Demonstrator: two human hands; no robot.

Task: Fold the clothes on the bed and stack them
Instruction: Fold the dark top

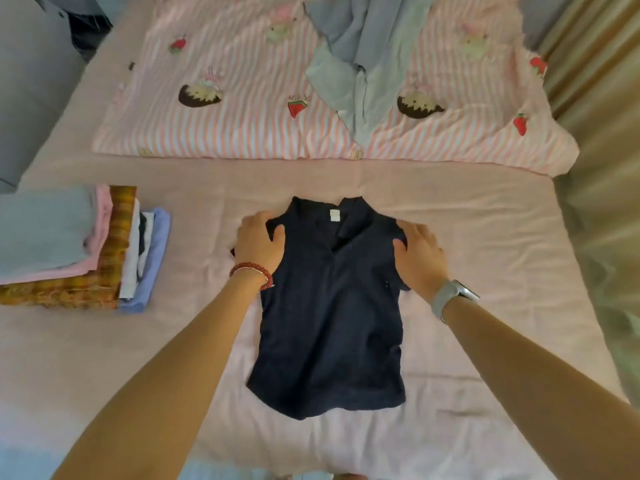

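Observation:
A dark navy polo shirt (329, 313) lies flat, front up, in the middle of the pink bed sheet, collar away from me. My left hand (258, 242) grips its left shoulder, thumb over the cloth and fingers curled at the sleeve edge. My right hand (417, 252) grips the right shoulder the same way, with the sleeve bunched under it. A stack of folded clothes (79, 247) sits on the bed to the left. A crumpled pale blue-green garment (363, 64) lies unfolded on the far striped blanket.
A pink striped blanket (242, 109) with strawberry prints covers the far half of the bed. A beige curtain (599, 133) hangs along the right edge. The bare pink sheet (485, 237) spreads around the shirt.

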